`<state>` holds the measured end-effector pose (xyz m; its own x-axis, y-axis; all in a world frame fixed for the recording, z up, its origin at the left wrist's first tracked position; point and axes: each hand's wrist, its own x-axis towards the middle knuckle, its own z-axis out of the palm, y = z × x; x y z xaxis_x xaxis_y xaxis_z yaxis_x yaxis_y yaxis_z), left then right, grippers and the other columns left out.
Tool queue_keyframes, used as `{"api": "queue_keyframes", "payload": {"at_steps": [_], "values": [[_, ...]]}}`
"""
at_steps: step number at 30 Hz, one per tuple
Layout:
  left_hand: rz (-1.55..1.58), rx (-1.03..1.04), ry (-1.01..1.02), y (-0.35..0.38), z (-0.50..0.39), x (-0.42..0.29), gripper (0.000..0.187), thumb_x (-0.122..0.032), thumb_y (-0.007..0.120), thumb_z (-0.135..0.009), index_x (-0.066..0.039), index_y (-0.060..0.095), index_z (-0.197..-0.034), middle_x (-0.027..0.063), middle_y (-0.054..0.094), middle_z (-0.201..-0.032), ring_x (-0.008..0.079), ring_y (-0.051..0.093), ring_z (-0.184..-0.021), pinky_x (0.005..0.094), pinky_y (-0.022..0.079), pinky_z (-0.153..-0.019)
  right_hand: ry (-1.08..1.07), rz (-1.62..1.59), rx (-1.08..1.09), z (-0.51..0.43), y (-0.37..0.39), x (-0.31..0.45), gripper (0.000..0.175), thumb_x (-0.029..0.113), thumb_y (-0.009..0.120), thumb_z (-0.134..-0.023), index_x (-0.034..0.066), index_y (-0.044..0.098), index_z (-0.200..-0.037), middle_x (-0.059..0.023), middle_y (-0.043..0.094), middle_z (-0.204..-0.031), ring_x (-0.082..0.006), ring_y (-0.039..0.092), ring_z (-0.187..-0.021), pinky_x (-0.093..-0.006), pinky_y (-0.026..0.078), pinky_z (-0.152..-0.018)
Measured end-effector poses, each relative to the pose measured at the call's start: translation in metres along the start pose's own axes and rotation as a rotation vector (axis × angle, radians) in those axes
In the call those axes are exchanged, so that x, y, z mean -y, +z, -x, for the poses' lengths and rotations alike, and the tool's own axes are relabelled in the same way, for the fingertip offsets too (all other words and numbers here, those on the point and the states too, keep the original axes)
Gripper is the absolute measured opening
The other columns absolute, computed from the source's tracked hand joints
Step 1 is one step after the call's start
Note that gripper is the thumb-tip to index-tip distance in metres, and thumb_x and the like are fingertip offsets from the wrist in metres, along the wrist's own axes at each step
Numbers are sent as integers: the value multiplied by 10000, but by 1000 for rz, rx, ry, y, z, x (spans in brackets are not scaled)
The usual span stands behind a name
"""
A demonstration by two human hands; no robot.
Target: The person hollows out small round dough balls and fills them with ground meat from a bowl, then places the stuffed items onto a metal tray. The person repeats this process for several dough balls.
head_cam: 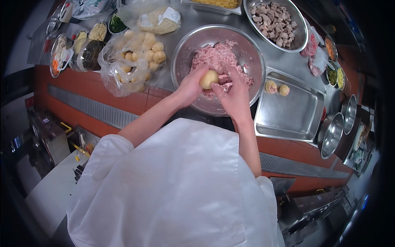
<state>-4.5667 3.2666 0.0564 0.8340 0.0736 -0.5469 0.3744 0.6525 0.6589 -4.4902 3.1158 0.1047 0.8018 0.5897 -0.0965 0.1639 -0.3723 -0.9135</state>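
Observation:
My left hand (195,83) holds a pale yellow ball (209,79), which looks like a fried tofu puff, over a large steel mixing bowl (182,40). The thumb of my right hand (231,92) touches the ball's right side, while its other fingers reach to the raw minced meat (216,55) in the bowl; whether they hold any meat is hard to tell. Two similar balls with pink meat at their openings, one (271,87) beside the other (284,90), sit in a rectangular steel tray (287,120) to the right. A clear plastic bag (123,58) at the left holds several more balls.
Beyond the tray stands a steel bowl of cubed meat (274,23). A bag of noodles (160,20), small bowls and a large jar (89,55) crowd the left of the steel table. Nested steel bowls (332,136) lean at the right edge, near bowls of chopped vegetables (332,74).

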Motion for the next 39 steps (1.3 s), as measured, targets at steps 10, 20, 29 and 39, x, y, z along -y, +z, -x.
{"api": "queue_keyframes", "payload": {"at_steps": [10,20,29,39], "values": [[-212,-150,-27,3,0,22,376,-411,440,-1095,-109,622,-1224,19,648,-1032,119,629,-883,276,493,-630,-63,197,-45,15,6,-2,452,65,745,-780,67,622,-1215,-151,696,-1159,-326,729,-944,-429,584,-820],[-355,-112,-45,-3,-18,37,402,-445,432,-1093,-128,627,-1244,14,654,-1011,109,620,-828,253,480,-621,90,194,-121,20,17,-36,437,74,729,-801,55,621,-1224,-175,691,-1118,-334,730,-932,-434,587,-804],[-359,72,-130,-15,-47,42,331,-415,404,-1111,-169,616,-1178,-31,629,-952,78,609,-798,225,470,-623,286,-116,-366,26,34,-81,439,185,765,-682,-23,644,-1049,-243,680,-955,-423,695,-923,-487,566,-784],[-648,144,-16,23,-56,37,532,-488,488,-1080,-81,495,-1423,81,580,-1288,180,603,-1095,292,501,-890,501,-183,-523,40,45,-110,327,238,771,-658,-17,758,-861,-225,729,-822,-350,728,-776,-451,578,-699]]}}
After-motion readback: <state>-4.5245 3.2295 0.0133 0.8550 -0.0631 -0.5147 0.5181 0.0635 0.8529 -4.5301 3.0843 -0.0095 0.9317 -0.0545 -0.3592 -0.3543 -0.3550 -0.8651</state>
